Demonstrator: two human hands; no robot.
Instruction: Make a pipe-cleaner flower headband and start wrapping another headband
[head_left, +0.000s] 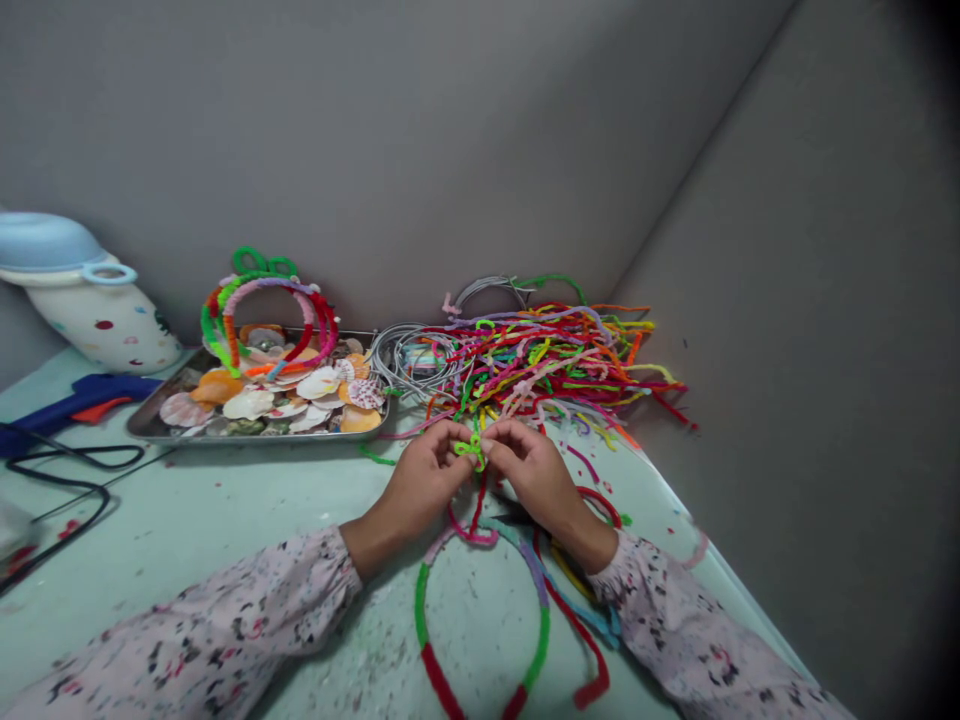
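Between my two hands is a small lime-green pipe cleaner (470,449) bent into loops, held a little above the table. My left hand (433,468) pinches its left side with thumb and forefinger. My right hand (534,478) pinches it from the right. A red pipe cleaner (480,500) runs down just below the green loops; whether they are joined I cannot tell. Closer to me lies a headband (420,605) wrapped in green, red, purple and pink pipe cleaner, with a pink piece at its top. Dark scissors (514,519) are partly hidden behind my right hand.
A heap of colourful pipe cleaners (547,350) and coiled grey wire (412,365) lies at the back. Left of it, a metal tray (247,438) holds shells (319,382) and finished-looking headbands (322,320). A blue glue gun (67,405), its cord and a white bin (105,320) stand left.
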